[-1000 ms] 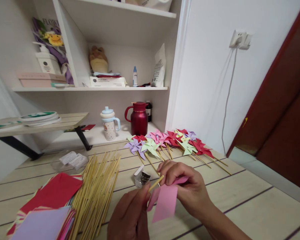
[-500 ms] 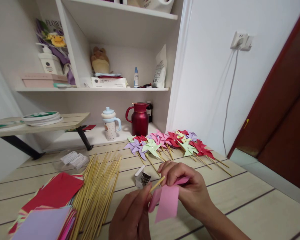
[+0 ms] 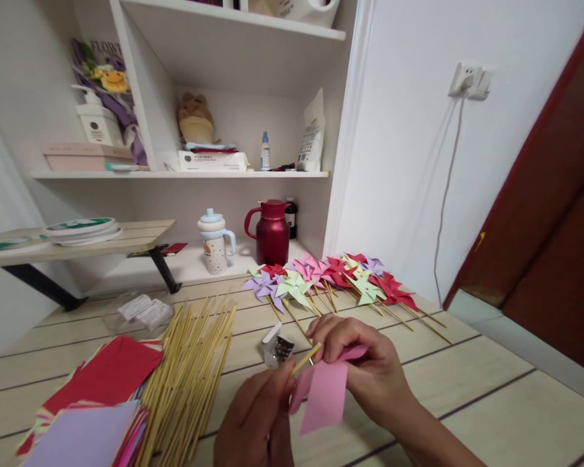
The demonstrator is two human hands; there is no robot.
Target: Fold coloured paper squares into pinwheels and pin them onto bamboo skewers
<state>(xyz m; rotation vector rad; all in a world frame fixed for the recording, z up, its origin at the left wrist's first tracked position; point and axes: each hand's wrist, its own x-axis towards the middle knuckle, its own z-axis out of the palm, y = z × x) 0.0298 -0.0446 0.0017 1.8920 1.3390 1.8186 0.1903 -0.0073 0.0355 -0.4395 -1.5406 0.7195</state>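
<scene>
Looks like a room in a home, folks!
Here's the evidence: a plush toy [image 3: 195, 113] and a pump bottle [image 3: 100, 124] on white shelves [image 3: 253, 21] at upper left, a speckled drinking cup [image 3: 215, 251] and red jug [image 3: 272, 237] near the centre, a wall socket [image 3: 464, 79] at upper right, a red-brown door [image 3: 555, 227] at the right edge, and a plank-patterned worktop [image 3: 481, 383] below.

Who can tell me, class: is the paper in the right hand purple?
No, the paper held in the right hand is pink.
</scene>
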